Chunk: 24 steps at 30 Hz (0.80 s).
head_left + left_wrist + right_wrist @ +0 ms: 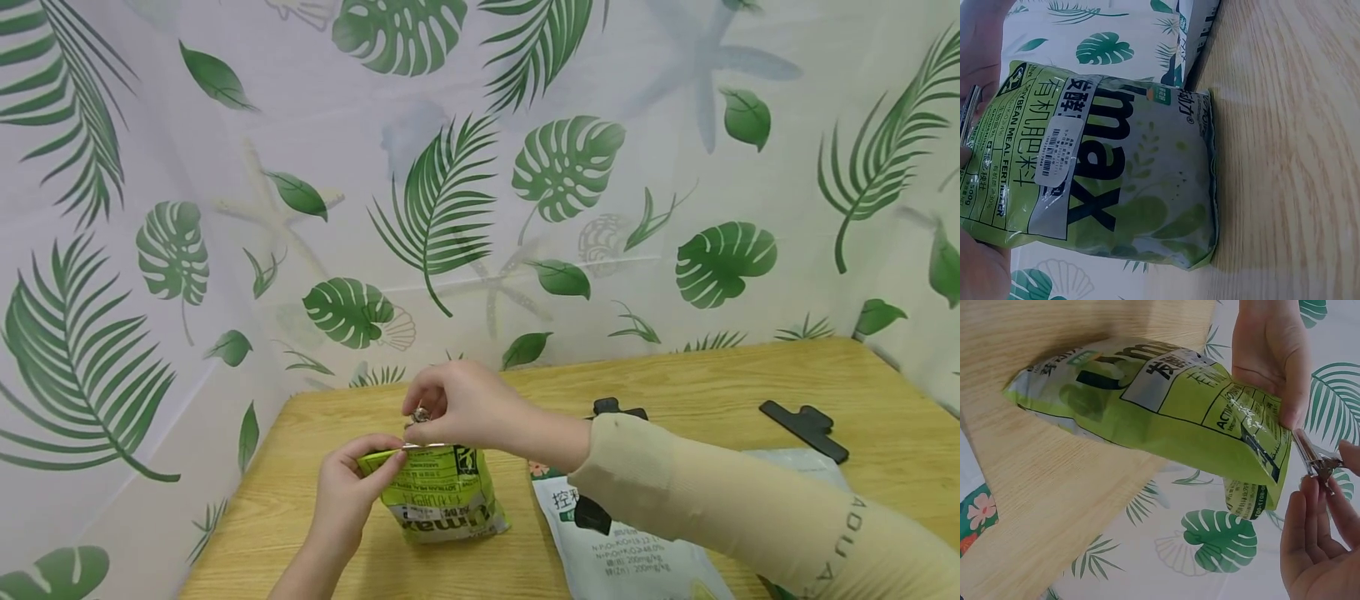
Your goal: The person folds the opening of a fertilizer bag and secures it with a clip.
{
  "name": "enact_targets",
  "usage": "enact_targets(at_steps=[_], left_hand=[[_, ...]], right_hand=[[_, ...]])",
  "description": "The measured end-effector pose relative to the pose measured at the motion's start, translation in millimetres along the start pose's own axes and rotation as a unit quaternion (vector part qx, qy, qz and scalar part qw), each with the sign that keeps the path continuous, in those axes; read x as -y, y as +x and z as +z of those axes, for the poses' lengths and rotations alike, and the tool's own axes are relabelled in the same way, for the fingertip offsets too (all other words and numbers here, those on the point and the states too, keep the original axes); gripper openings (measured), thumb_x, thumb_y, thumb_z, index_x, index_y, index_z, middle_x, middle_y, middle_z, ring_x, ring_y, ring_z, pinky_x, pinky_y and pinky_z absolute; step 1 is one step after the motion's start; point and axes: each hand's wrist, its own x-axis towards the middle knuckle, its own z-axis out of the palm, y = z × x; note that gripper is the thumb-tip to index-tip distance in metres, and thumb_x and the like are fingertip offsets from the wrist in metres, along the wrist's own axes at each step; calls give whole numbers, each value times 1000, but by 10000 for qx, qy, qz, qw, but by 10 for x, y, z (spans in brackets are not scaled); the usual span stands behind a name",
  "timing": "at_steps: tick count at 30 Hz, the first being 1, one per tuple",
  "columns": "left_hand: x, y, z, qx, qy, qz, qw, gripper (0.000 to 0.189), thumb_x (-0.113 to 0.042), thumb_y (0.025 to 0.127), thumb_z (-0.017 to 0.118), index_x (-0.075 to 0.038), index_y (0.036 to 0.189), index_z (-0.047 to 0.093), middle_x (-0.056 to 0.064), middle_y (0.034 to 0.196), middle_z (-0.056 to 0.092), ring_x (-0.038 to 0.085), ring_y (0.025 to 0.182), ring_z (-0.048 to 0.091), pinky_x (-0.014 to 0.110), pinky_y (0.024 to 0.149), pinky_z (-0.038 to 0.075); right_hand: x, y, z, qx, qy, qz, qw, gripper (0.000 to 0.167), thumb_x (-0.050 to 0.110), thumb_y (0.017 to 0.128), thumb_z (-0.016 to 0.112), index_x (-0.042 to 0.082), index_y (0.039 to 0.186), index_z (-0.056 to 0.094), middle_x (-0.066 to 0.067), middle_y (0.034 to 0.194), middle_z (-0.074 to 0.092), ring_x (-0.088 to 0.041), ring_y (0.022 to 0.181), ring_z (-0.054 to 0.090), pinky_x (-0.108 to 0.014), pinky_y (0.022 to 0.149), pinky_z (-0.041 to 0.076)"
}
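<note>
A green bag of soybean meal fertilizer (442, 504) stands on the wooden table, its top edge raised. My left hand (347, 492) pinches that top edge at its left corner, thumb in front. Just to the right, my right hand (487, 412) pinches a silver metal bulldog clip (421, 414) by its handles. In the right wrist view the long jaw of the clip (1315, 461) lies along the bag's top edge beside the left thumb; whether it bites the bag I cannot tell. The left wrist view shows the bag's printed front (1104, 162) and a white barcode sticker (1060, 150).
Right of the green bag lies a white printed bag (630, 558), partly under the right forearm, with a black clip (592, 515) on it. Another pale bag (802, 467) and a black clip (806, 429) are farther right. Leaf-patterned cloth (465, 333) stands behind the table.
</note>
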Motion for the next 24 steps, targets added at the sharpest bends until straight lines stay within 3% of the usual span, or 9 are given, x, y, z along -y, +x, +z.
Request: enact_targets(at_steps=[5, 13, 24], left_hand=[[31, -20, 2, -6, 38, 53, 10000, 7, 2, 93, 77, 1, 100, 78, -14, 93, 76, 3, 75, 61, 20, 64, 50], [66, -26, -22, 10, 33, 159, 9999, 7, 4, 93, 75, -2, 97, 79, -12, 92, 76, 2, 68, 60, 20, 63, 52], [89, -34, -33, 85, -40, 219, 9997, 12, 5, 92, 76, -5, 97, 80, -15, 89, 76, 0, 65, 59, 19, 61, 52]], right_hand=[[29, -2, 7, 18, -461, 146, 9988, 17, 14, 87, 85, 8, 102, 81, 0, 90, 79, -6, 79, 67, -21, 74, 56], [150, 39, -33, 546, -1325, 487, 9885, 11, 17, 85, 89, 15, 92, 81, 5, 90, 76, -9, 84, 65, -27, 78, 55], [154, 48, -115, 698, -471, 600, 9946, 15, 15, 85, 91, 10, 96, 82, 1, 89, 80, -5, 79, 68, -19, 71, 53]])
